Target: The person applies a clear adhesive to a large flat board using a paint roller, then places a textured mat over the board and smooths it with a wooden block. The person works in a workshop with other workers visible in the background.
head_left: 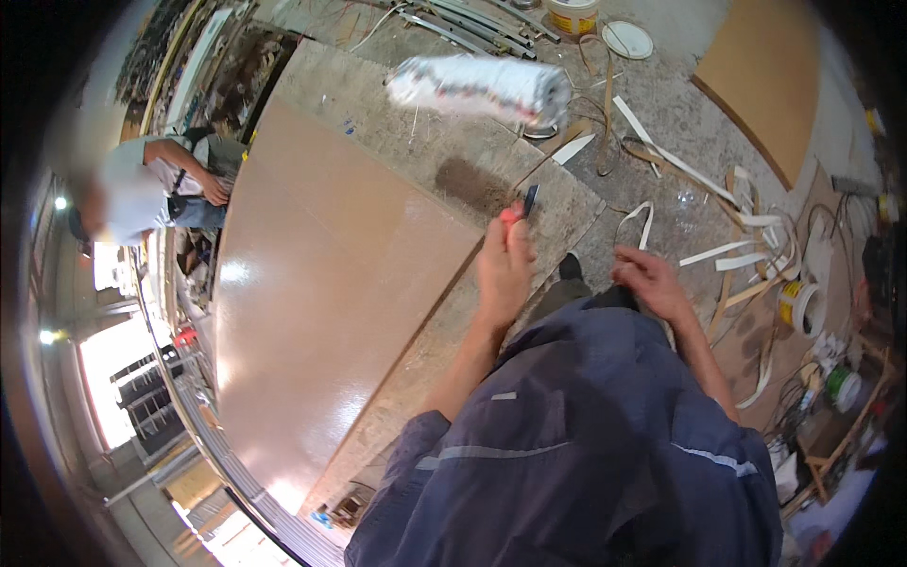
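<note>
My left hand (504, 269) is closed around the red handle of a small tool (532, 200) whose dark, flat end points up and away from me. Its exact kind is hard to make out. Below it and to the left lies a large, glossy brown sheet (331, 274) on a worn work surface (378, 104). My right hand (654, 281) hovers close to my waist, fingers loosely bent and apart, with nothing visible in them. A wrapped white roll (477, 87) lies beyond my left hand.
A person (156, 194) stands at the sheet's far left edge. White and tan strips (727, 203) litter the floor at right, near a yellow-and-white bucket (800, 308). A brown board (765, 85) and a tub (573, 17) are farther off, with metal bars (472, 24) nearby.
</note>
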The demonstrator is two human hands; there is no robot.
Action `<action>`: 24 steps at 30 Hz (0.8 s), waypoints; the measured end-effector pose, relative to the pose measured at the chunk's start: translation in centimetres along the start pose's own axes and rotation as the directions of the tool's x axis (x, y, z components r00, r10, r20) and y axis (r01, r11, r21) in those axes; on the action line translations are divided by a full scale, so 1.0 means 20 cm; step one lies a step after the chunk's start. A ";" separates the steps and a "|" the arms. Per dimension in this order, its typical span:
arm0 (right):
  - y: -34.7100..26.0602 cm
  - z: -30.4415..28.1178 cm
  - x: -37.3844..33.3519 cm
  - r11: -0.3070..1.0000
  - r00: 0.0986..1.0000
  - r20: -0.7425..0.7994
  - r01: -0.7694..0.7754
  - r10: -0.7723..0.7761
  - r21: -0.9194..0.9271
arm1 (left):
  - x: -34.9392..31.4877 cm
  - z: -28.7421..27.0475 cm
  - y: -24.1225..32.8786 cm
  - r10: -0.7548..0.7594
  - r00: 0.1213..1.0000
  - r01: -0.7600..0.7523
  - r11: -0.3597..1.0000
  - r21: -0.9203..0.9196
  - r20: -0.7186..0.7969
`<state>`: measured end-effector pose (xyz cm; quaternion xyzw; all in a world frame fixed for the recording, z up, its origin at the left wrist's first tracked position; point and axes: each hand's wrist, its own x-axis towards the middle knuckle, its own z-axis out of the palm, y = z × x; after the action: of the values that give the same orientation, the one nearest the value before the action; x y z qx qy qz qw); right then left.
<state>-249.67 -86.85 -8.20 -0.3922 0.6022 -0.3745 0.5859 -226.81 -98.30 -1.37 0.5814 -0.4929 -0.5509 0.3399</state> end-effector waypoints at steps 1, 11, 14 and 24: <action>-0.10 0.02 0.08 0.998 0.995 0.102 0.003 -0.009 0.061 | 0.05 0.09 0.08 -0.047 0.997 0.055 0.986 -0.159 0.054; -0.35 -0.18 0.71 0.949 0.990 0.131 0.008 -0.052 0.315 | 0.63 0.66 -0.02 0.226 0.969 -0.224 0.974 -0.031 0.102; -0.30 -0.30 0.94 0.925 0.981 0.194 -0.081 0.008 0.371 | 0.80 0.79 -0.08 0.173 0.985 -0.173 0.985 0.003 0.008; 0.12 -0.47 2.01 0.903 0.864 0.431 -0.375 0.258 0.210 | 0.99 0.66 -0.24 0.277 0.944 -0.120 0.790 0.602 -0.177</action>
<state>-259.47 -122.63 -26.55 -0.2650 0.4681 -0.2688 0.7990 -240.63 -113.76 -14.06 0.6678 -0.6485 -0.2544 0.2623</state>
